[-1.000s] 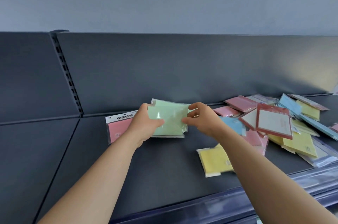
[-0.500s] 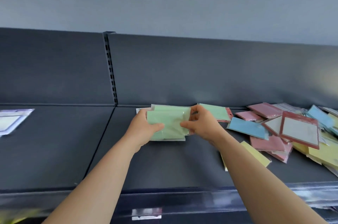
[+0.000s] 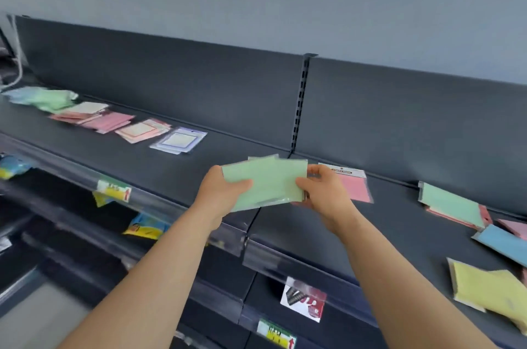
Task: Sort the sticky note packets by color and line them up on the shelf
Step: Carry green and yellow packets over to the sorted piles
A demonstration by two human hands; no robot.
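A small stack of green sticky note packets (image 3: 266, 181) hangs above the dark shelf (image 3: 199, 174), held from both sides. My left hand (image 3: 221, 191) grips its left edge with the thumb on top. My right hand (image 3: 325, 191) pinches its right edge. Behind my right hand a pink packet (image 3: 353, 186) lies flat on the shelf. A sorted row runs along the far left: green packets (image 3: 51, 99), pink packets (image 3: 109, 121), a pink-framed packet (image 3: 142, 131) and a purple-framed packet (image 3: 179, 140).
Loose packets lie at the right: a green one (image 3: 450, 203) on pink ones, a blue one (image 3: 502, 243), a yellow one (image 3: 490, 291). A slotted upright (image 3: 299, 109) divides the back panel. Lower shelves with price tags (image 3: 114, 190) sit below.
The view has swung left, bringing the sorted row on the left shelf into sight. Both hands have lifted the green stack off the shelf and carried it leftward, still gripping it.
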